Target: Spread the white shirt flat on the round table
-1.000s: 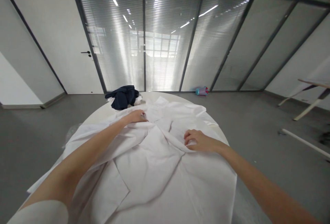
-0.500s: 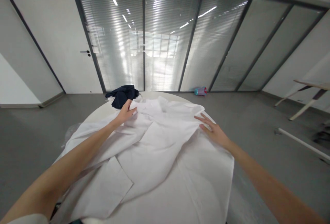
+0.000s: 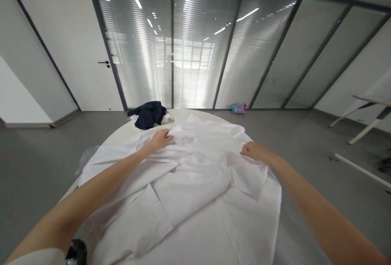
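Observation:
A white shirt point(image 3: 195, 191) lies spread and rumpled over a round white table point(image 3: 122, 132). My left hand point(image 3: 161, 139) reaches to the far part of the shirt near its collar, fingers closed on the cloth. At the shirt's right shoulder, my right hand point(image 3: 255, 151) is curled into a grip on a fold of the white fabric. One sleeve lies folded across the shirt's middle.
A dark navy garment point(image 3: 148, 114) is bunched at the table's far edge. A pink and teal bottle point(image 3: 239, 108) lies on the grey floor by the glass wall. Table legs and a white bar point(image 3: 362, 169) stand at the right. Something black point(image 3: 76, 250) shows at bottom left.
My right hand went from a flat open palm on the shirt to a closed grip at the shoulder. My left hand shifted slightly right along the collar, and the cloth there flattened.

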A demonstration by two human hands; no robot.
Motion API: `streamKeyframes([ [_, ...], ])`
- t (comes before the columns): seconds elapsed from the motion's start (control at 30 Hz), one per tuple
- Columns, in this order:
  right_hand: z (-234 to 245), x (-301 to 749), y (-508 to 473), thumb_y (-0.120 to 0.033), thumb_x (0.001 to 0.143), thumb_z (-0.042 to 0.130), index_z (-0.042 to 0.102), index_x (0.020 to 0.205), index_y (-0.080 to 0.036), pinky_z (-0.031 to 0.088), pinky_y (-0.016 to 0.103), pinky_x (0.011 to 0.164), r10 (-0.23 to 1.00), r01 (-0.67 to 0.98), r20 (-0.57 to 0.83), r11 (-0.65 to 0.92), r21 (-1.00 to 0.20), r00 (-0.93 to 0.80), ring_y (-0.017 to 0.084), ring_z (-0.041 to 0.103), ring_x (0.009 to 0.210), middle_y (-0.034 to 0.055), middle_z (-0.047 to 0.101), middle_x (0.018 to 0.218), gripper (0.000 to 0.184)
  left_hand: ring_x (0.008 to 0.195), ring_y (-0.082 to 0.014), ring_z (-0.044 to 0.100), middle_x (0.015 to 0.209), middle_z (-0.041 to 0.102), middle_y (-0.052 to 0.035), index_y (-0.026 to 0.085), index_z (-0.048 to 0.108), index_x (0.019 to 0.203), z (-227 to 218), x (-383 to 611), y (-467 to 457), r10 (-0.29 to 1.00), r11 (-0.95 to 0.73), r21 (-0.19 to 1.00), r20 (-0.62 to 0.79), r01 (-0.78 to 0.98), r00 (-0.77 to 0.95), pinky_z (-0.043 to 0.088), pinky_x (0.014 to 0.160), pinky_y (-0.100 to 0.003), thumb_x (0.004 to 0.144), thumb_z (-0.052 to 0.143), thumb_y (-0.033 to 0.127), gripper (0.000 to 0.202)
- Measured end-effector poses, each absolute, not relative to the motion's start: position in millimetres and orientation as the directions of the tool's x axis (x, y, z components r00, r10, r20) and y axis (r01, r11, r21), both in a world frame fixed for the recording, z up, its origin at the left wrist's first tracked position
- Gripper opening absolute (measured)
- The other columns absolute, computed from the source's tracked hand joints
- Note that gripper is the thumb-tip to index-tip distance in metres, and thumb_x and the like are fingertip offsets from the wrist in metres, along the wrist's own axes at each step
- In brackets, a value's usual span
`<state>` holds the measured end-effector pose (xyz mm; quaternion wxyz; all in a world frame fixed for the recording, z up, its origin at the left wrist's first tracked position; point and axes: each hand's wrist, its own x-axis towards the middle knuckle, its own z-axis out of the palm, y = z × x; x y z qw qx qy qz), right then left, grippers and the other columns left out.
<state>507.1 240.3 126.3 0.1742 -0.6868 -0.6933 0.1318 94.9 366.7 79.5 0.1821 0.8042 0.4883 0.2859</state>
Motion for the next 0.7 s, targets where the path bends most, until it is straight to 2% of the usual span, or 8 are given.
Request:
streamKeyframes([
  [0.03,123,490,247,-0.058,0.078,0.068,0.067,0.066,-0.022,0.047,0.031,0.058,0.998,0.883,0.051,0.047,-0.467,-0.026,0.020,0.060,0.059,0.0052,0.064,0.061,0.039,0.071,-0.0233,0.062,0.069,0.063,-0.0035,0.018,0.060,0.073,74,96,369,0.896,-0.443,0.546,0.243,0.711,0.372,0.046,0.069,-0.032,0.081,0.059,0.036,0.020],
  [0.1,116,454,259,-0.053,0.088,0.064,0.071,0.084,-0.020,0.052,0.034,0.068,0.996,0.837,0.044,0.092,-0.540,-0.081,0.023,0.065,0.077,0.0085,0.070,0.083,0.034,0.070,-0.0245,0.063,0.067,0.064,-0.0045,0.019,0.061,0.070,67,97,371,0.899,-0.436,0.534,0.227,0.725,0.373,0.046,0.068,-0.032,0.083,0.059,0.037,0.022],
  [0.2,106,408,274,-0.043,0.096,0.058,0.066,0.114,-0.018,0.055,0.038,0.085,0.991,0.806,0.044,0.129,-0.578,-0.127,0.022,0.064,0.098,0.0069,0.065,0.116,0.031,0.085,-0.0264,0.067,0.086,0.072,-0.0086,0.020,0.067,0.092,63,97,369,0.896,-0.445,0.514,0.257,0.734,0.363,0.047,0.075,-0.033,0.091,0.053,0.035,0.021],
  [0.3,95,378,284,-0.038,0.097,0.059,0.061,0.123,-0.019,0.055,0.042,0.090,0.986,0.774,0.054,0.156,-0.614,-0.156,0.023,0.062,0.106,0.0080,0.060,0.127,0.032,0.096,-0.0270,0.067,0.105,0.073,-0.0112,0.022,0.062,0.118,69,93,359,0.847,-0.520,0.382,0.345,0.764,0.404,0.048,0.082,-0.034,0.098,0.043,0.032,0.030],
  [0.4,89,361,290,-0.039,0.097,0.059,0.062,0.121,-0.019,0.055,0.041,0.090,0.983,0.741,0.081,0.178,-0.648,-0.165,0.023,0.062,0.106,0.0075,0.061,0.126,0.032,0.099,-0.0265,0.067,0.113,0.070,-0.0102,0.024,0.060,0.125,79,86,346,0.729,-0.653,0.178,0.412,0.736,0.547,0.048,0.087,-0.036,0.099,0.041,0.029,0.032],
  [0.47,88,357,292,-0.041,0.097,0.058,0.063,0.119,-0.019,0.054,0.040,0.088,0.982,0.722,0.112,0.189,-0.666,-0.155,0.022,0.062,0.103,0.0073,0.062,0.122,0.031,0.100,-0.0261,0.066,0.111,0.070,-0.0103,0.024,0.060,0.123,86,78,339,0.636,-0.733,0.100,0.450,0.673,0.627,0.047,0.090,-0.037,0.099,0.043,0.030,0.031],
  [0.57,87,359,292,-0.049,0.099,0.047,0.058,0.115,-0.021,0.053,0.036,0.083,0.976,0.685,0.188,0.213,-0.697,-0.113,0.021,0.061,0.095,0.0062,0.066,0.104,0.034,0.099,-0.0261,0.064,0.102,0.069,-0.0117,0.020,0.064,0.112,95,65,331,0.555,-0.786,0.067,0.515,0.615,0.653,0.047,0.092,-0.038,0.097,0.047,0.034,0.027],
  [0.7,87,373,284,-0.058,0.095,0.039,0.047,0.114,-0.024,0.049,0.029,0.064,0.962,0.511,0.270,0.218,-0.831,0.028,0.018,0.057,0.068,-0.0012,0.059,0.072,0.040,0.092,-0.0266,0.064,0.098,0.069,-0.0127,0.019,0.064,0.099,100,53,326,0.556,-0.771,0.095,0.583,0.630,0.593,0.047,0.088,-0.040,0.097,0.039,0.029,0.026],
])
